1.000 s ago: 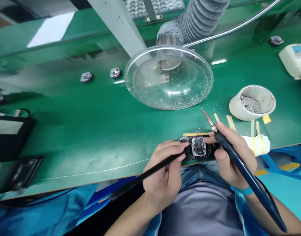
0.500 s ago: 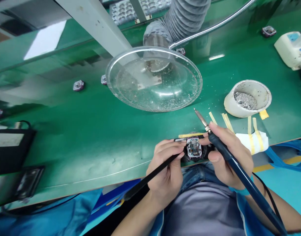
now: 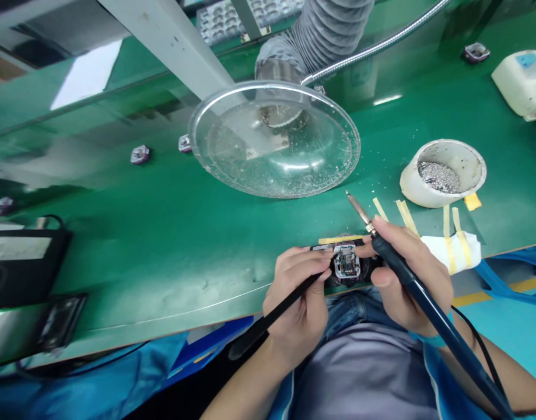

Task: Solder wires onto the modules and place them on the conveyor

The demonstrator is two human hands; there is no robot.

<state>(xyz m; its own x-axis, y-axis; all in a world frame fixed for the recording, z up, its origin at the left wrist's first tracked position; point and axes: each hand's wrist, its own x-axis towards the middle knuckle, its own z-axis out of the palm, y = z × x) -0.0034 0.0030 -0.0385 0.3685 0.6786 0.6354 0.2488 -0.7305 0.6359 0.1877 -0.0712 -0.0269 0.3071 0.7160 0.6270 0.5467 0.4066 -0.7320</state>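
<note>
- Left hand (image 3: 296, 303): fingers closed around a slim black tool (image 3: 279, 312), its tip at the module
- Right hand (image 3: 412, 286): fingers gripping a soldering iron (image 3: 429, 309), metal tip angled past the module
- Circuit module (image 3: 347, 262): small, square, exposed board in a clear frame, on a dark holder (image 3: 370, 268) between the hands, at the edge of the green workbench (image 3: 163, 245)
- Beyond: white pot of solder scraps (image 3: 442, 175), clear round fume hood (image 3: 272, 140)

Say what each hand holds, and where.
The right hand grips a soldering iron by its handle near the tip; the left hand pinches a thin black tool near its front end.
</note>
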